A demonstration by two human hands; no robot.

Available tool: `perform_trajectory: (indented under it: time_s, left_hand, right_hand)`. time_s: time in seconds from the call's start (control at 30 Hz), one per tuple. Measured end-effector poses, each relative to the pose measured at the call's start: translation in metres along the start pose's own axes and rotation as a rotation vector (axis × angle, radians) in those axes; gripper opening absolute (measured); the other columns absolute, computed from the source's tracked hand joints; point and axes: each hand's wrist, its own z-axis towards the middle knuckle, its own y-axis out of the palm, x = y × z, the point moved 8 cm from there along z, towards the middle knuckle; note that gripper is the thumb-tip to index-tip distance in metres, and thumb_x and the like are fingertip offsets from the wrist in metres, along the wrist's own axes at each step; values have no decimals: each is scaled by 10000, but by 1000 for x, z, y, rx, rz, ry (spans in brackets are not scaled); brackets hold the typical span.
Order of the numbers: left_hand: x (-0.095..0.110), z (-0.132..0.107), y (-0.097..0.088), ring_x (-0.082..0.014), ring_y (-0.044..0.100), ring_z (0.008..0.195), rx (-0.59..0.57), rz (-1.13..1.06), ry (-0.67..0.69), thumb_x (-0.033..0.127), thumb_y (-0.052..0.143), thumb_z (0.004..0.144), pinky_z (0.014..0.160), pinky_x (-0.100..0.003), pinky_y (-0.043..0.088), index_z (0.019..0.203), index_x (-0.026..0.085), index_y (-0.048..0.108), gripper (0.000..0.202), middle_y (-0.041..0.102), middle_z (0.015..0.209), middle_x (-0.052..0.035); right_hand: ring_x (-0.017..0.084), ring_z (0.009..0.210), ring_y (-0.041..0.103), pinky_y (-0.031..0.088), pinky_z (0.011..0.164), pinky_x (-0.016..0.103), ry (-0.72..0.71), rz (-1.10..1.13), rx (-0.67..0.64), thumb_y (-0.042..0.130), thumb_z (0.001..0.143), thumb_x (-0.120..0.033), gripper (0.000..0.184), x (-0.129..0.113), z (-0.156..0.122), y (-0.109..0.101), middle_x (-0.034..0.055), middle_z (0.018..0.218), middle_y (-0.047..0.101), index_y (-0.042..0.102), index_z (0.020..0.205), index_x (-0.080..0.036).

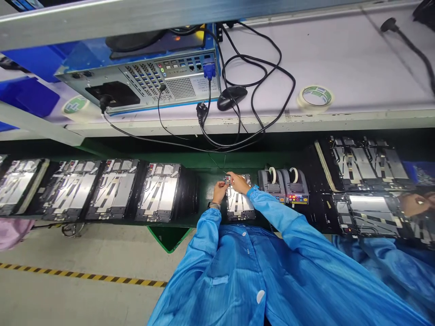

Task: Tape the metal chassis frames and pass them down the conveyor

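Note:
An opened tablet-like device [239, 206] with silver panels and dark strips lies on the green bench in front of me. At its upper left corner, my left hand [220, 192] has its fingertips pinched together. My right hand [238, 183] reaches over the upper part of the device, its fingers closed near the same corner. A thin dark line shows by the right fingertips; whether it is a tool or a wire I cannot tell. What either hand pinches is too small to make out.
Stacks of similar opened devices [159, 192] stand to the left, and more [372, 213] to the right, near another person's hand [413, 203]. Two tape dispensers [297, 186] sit beside my right arm. A computer case [146, 81], cables, a mouse [231, 98] and tape [316, 96] occupy the shelf.

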Motion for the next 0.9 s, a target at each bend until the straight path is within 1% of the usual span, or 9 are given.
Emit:
perform_trajectory:
  time_s: [0.17,0.23,0.3,0.37,0.43,0.5,0.57,0.7,0.9]
  left_hand:
    - [7,3,-2,-182,656,891,-25,14,9,385,843,711,914,-366,515,937,190,670,345,692,914,-52]
    - [12,2,-2,-195,661,934,-32,12,26,373,849,710,941,-382,515,934,187,668,343,701,950,-68]
    - [16,0,-2,-204,665,956,-34,8,37,361,845,720,950,-398,520,963,183,665,351,707,1009,-89]
    - [18,-3,-2,-207,669,977,-39,-3,49,349,837,736,958,-406,523,1030,185,659,381,703,1098,-109]
    - [20,-7,-1,-202,671,1013,-44,-29,75,334,818,759,975,-404,519,1120,200,639,424,680,1198,-116]
    - [22,-10,0,-193,663,1067,-37,-59,113,309,789,781,993,-390,512,1190,224,604,457,642,1287,-113]
    - [24,-12,-1,-186,645,1121,-15,-72,154,270,756,794,1003,-364,507,1233,241,571,477,598,1357,-107]
    - [28,-14,-1,-190,597,1220,17,-23,207,202,705,796,1009,-330,496,1257,258,550,490,543,1429,-94]
    - [32,-14,0,-196,584,1238,-7,27,229,171,670,788,1009,-341,499,1214,263,593,443,559,1391,-75]
  right_hand:
    - [202,942,595,440,853,296,14,128,98,533,761,2,664,-5,-6,-5,46,1031,673,570,1388,-216]
    - [198,939,593,449,852,301,44,285,187,563,754,-29,614,-5,-9,-12,33,1002,667,600,1336,-221]
    - [178,819,587,456,751,283,149,558,256,599,757,-85,526,1,-16,-12,10,909,664,623,1265,-217]
    - [151,650,541,411,601,256,297,942,243,642,767,-163,455,8,-29,2,-3,820,663,621,1219,-206]
    - [132,553,498,351,516,238,421,1335,164,674,767,-212,458,7,-45,26,4,785,675,604,1220,-200]
    - [125,536,503,352,505,229,503,1632,82,677,766,-200,486,1,-60,48,13,788,690,589,1244,-209]
    - [127,545,521,382,517,230,565,1810,53,655,776,-168,485,-3,-72,63,17,789,693,587,1254,-217]
    - [140,561,538,403,522,241,628,1964,28,614,829,-183,392,-9,-77,75,40,791,684,614,1221,-193]
    - [150,568,532,396,523,247,666,2021,31,578,851,-214,309,-10,-71,74,56,794,668,639,1152,-182]
